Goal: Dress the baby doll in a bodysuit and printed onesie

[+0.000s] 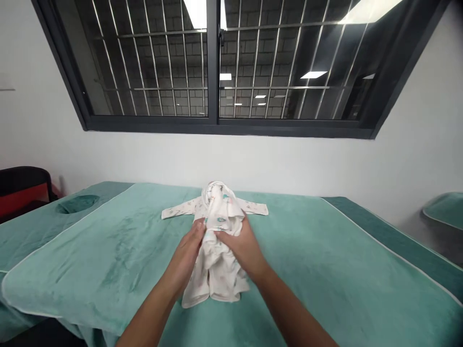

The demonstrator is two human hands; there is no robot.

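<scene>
white printed garment (219,270) lies mid-scene on green cover (318,260), far end nr. white wall (289,164) below window (217,126), sleeves (181,208) out left & right. r. hand (246,246): closed on garment's bunched middle, thumb (224,238) on top. l. hand (188,245): part-curled, touching garment's left edge; can't tell if gripping.

Room beside garment (217,283), wall (231,161) beyond

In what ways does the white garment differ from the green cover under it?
Look: the white garment carries small coloured prints, while the green cover shows no print.
Size: the garment is much smaller than the cover.
Pose: the garment is bunched between the left hand and right hand, its sleeves spread sideways; the cover lies spread out.
Both are cloth.
</scene>
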